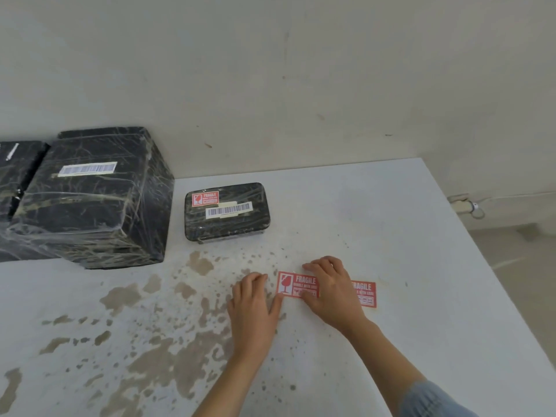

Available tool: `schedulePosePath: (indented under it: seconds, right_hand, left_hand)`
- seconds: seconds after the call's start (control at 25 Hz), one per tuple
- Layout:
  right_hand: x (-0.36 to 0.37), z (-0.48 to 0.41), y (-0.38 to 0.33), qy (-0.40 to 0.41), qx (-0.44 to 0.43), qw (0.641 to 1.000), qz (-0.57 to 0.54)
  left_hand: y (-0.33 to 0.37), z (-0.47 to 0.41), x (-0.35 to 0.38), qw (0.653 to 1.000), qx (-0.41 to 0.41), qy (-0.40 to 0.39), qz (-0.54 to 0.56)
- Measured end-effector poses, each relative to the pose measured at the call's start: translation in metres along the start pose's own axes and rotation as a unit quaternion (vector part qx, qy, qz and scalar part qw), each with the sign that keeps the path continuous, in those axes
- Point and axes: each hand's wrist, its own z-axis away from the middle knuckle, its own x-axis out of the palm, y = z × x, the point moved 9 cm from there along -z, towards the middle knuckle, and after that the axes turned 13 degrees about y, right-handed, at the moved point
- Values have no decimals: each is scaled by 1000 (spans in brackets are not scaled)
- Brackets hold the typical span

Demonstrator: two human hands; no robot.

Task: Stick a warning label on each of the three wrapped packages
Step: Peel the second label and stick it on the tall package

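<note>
Now the left hand lies spread, thumb touching a red label. The right hand rests across it; whether it pinches is unclear.

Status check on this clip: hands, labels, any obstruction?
Left hand flat beside first fragile label; right hand resting on it, covering part of second fragile label. Small package labelled; large package not yet. Nothing in the way.

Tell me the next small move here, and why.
Probably lift the left fragile label off the table: the right hand rests on it, the left hand lies flat beside it. The small package already carries one; the large package shows only a barcode.
</note>
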Motion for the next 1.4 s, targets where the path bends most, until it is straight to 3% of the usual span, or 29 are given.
schedulePosePath:
  seconds: [0.12, 0.36, 0.68, 1.08, 1.28, 1.4]
  right_hand:
    - [-1, 5, 2, 5, -15, 1000, 0]
    - [1, 7, 3, 4, -17, 1000, -7]
    - [2, 6, 4, 0, -19, 999, -26]
    - [-2, -6, 7, 6, 26, 998, -63]
    - [-22, 21, 20, 142, 33, 989, -13]
    - [-21, 40, 19, 173, 6, 985, 28]
  left_hand:
    - [7, 9, 2, 1000, -7, 0, -17]
    - [14, 12, 3, 992, -102, 16, 71]
    - [9, 2, 10, 935, -250, 39, 248]
    - [15, -4, -4, 930, -220, 45, 290]
    - [3, -4, -3, 918, -254, 61, 298]
    - [-4, -1, 0, 911, -273, 68, 302]
